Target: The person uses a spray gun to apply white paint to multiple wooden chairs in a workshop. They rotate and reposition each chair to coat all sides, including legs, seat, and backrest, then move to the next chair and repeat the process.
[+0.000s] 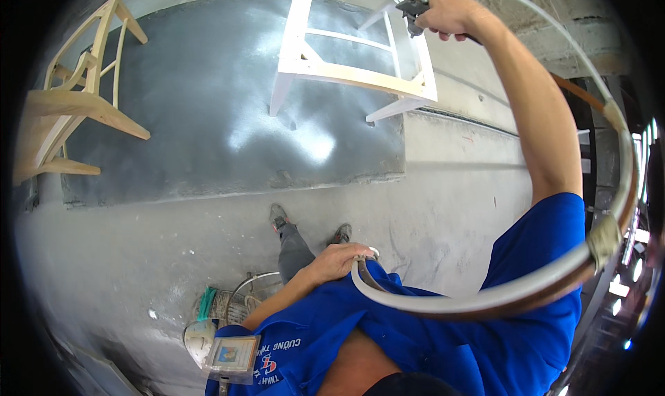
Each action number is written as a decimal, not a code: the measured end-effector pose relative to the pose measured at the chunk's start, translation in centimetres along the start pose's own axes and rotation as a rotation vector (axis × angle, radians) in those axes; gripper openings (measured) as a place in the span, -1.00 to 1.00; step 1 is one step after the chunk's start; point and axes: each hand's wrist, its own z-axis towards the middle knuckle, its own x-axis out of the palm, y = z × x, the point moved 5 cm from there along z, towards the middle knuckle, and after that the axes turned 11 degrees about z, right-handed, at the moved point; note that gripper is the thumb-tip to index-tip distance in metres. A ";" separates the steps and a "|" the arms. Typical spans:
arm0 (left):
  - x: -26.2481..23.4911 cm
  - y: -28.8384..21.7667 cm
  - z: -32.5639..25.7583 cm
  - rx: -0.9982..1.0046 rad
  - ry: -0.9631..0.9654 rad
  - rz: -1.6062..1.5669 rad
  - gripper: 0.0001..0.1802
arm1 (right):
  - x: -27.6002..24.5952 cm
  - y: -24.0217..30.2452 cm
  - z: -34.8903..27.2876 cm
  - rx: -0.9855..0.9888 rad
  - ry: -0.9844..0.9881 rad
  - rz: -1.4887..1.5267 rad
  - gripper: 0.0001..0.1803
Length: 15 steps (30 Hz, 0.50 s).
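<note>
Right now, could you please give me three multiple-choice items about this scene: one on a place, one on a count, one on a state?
1. Where is the spray gun?
A. on the floor
B. in the right hand, beside the white-painted chair frame
C. on the unpainted chair

2. How many bare wooden chairs stand at the left?
A. one
B. three
C. none

3. What is the left hand doing?
A. hanging free
B. gripping the hoses near the waist
C. touching the floor

Answers: 1 B, the raised hand is closed around the gun next to the frame. 2 A, only one unpainted chair shows. 3 B, its fingers wrap the looped hoses.
</note>
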 end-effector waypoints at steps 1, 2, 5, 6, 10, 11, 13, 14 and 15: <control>0.1 -0.2 0.0 0.028 0.014 0.012 -0.70 | -1.2 -0.4 -1.3 0.043 -0.079 -0.064 -0.69; 0.1 -0.4 0.1 0.039 0.024 0.033 -0.69 | -3.0 -0.7 -2.9 0.041 -0.033 -0.029 -0.63; 0.2 -1.0 0.6 0.069 0.066 0.002 -0.70 | -5.5 -2.0 -6.2 0.044 -0.239 0.059 -0.57; 0.4 -1.1 0.8 0.087 0.098 0.019 -0.70 | -5.9 -2.4 -7.2 0.006 -0.288 0.088 -0.58; 1.1 -1.4 1.3 0.135 0.182 0.034 -0.70 | -6.6 -4.0 -12.2 0.071 -0.183 0.114 -0.53; 1.2 -1.4 1.3 0.136 0.185 0.003 -0.70 | -6.3 -4.1 -13.4 0.067 -0.134 0.137 -0.51; 1.5 -1.5 1.1 0.136 0.221 0.006 -0.73 | -5.5 -4.5 -15.4 0.101 -0.158 0.239 -0.56; 1.6 -1.6 1.0 0.144 0.227 -0.001 -0.73 | -5.2 -5.1 -17.2 0.134 -0.175 0.356 -0.58; 1.6 -1.8 0.8 0.148 0.239 0.014 -0.73 | -4.8 -5.7 -18.6 0.165 -0.192 0.474 -0.59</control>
